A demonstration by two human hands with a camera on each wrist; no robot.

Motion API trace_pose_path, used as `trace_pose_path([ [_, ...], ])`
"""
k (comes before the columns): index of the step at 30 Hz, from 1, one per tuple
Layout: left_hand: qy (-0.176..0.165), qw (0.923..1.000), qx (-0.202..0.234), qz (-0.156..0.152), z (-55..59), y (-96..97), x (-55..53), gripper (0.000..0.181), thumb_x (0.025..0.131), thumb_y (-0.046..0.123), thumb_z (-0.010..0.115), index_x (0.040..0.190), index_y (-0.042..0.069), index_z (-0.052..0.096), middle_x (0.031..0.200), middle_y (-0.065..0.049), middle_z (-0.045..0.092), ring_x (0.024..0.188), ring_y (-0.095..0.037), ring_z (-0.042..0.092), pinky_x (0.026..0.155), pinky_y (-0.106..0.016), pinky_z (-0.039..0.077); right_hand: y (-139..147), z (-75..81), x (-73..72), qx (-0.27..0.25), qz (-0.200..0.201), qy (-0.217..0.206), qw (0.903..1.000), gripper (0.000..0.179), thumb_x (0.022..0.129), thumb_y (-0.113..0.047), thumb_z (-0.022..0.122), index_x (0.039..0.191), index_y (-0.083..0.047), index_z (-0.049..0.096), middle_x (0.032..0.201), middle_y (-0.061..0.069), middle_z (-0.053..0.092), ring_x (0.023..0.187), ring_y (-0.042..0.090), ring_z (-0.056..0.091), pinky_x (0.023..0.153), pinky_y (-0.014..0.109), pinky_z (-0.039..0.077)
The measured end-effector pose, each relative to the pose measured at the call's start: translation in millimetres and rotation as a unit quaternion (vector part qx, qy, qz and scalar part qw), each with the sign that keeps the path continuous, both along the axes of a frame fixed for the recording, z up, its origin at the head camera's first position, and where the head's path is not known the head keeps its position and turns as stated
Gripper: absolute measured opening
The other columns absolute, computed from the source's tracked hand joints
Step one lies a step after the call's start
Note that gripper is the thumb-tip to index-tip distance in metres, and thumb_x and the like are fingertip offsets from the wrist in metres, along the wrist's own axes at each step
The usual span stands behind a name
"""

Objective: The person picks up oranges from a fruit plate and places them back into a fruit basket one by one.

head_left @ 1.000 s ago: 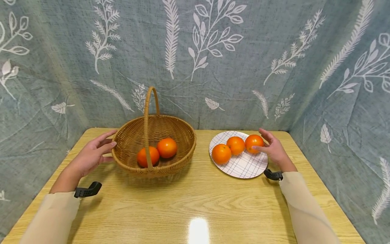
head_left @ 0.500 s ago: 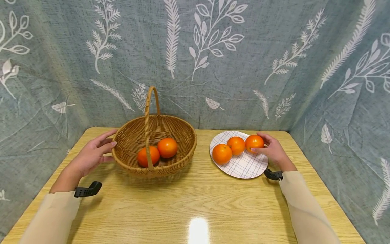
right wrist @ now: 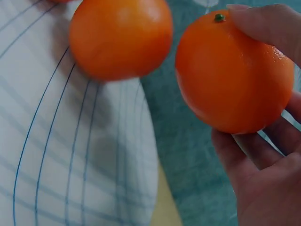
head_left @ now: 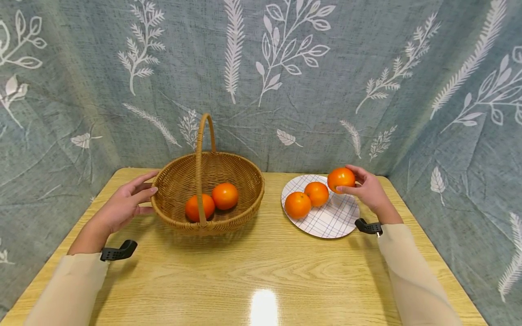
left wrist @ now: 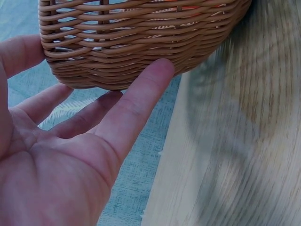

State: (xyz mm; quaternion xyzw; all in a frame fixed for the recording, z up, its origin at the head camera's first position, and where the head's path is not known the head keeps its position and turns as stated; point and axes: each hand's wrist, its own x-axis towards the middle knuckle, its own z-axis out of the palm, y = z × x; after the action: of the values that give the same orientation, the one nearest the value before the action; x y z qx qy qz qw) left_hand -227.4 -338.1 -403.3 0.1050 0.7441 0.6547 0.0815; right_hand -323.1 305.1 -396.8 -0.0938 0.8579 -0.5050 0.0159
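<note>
While aloft, orange (right wrist: 233,70) between thumb (right wrist: 268,27) and fingers (right wrist: 231,153) (right hand (head_left: 370,190)).

Table (head_left: 195,280): light wood, visible grain, rounded far corners
Glare spot (head_left: 263,308): white, on table, near side
Cloth backdrop (head_left: 183,59): grey-blue, wrinkled, behind table plus 2 sides
Tall feather print (head_left: 234,50): white, upright
Small leaf print (head_left: 287,137): white, low on cloth

There are five oranges (head_left: 341,179) in all: two in the single wicker basket (head_left: 240,174), two on the single white checked plate (head_left: 330,221) and one in the right hand (head_left: 371,192). Hands come to two, the left hand (head_left: 125,203) included. There are two beige sleeves (head_left: 67,290), two black wrist devices (head_left: 117,253) and one wooden table (head_left: 220,276).
</note>
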Motion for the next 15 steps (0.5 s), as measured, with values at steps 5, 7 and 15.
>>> trace_pose_path([
  [5, -0.001, 1.0, 0.004, -0.003, 0.9, -0.9, 0.1, 0.069, 0.11, 0.023, 0.05, 0.167, 0.014, 0.012, 0.131, 0.005, 0.052, 0.108, -0.007, 0.069, 0.082, -0.031, 0.063, -12, 13.8, 2.3, -0.011, 0.001, 0.017, 0.9998, 0.086, 0.086, -0.029, 0.086, 0.157, -0.011, 0.041, 0.154, 0.014, 0.048, 0.134, 0.029, 0.054, 0.087, 0.012, 0.053],
  [7, 0.0, 1.0, 0.008, -0.005, 1.1, -1.5, 0.2, 0.068, 0.11, 0.022, 0.05, 0.167, 0.014, 0.012, 0.131, 0.007, 0.053, 0.108, -0.007, 0.069, 0.081, -0.031, 0.063, -18, 18.0, 3.1, -0.018, 0.005, 0.025, 0.9995, 0.085, 0.086, -0.029, 0.086, 0.156, -0.011, 0.043, 0.153, 0.014, 0.049, 0.13, 0.024, 0.057, 0.087, 0.013, 0.054],
  [15, 0.004, 0.9999, 0.015, -0.004, 0.2, -1.7, 0.3, 0.067, 0.11, 0.018, 0.049, 0.167, 0.013, 0.013, 0.129, 0.009, 0.055, 0.106, -0.007, 0.069, 0.079, -0.031, 0.063, -55, 33.8, 4.2, -0.065, 0.048, 0.052, 0.9954, 0.076, 0.087, -0.017, 0.085, 0.153, -0.009, 0.048, 0.149, 0.015, 0.054, 0.118, 0.01, 0.063, 0.09, 0.019, 0.057],
])
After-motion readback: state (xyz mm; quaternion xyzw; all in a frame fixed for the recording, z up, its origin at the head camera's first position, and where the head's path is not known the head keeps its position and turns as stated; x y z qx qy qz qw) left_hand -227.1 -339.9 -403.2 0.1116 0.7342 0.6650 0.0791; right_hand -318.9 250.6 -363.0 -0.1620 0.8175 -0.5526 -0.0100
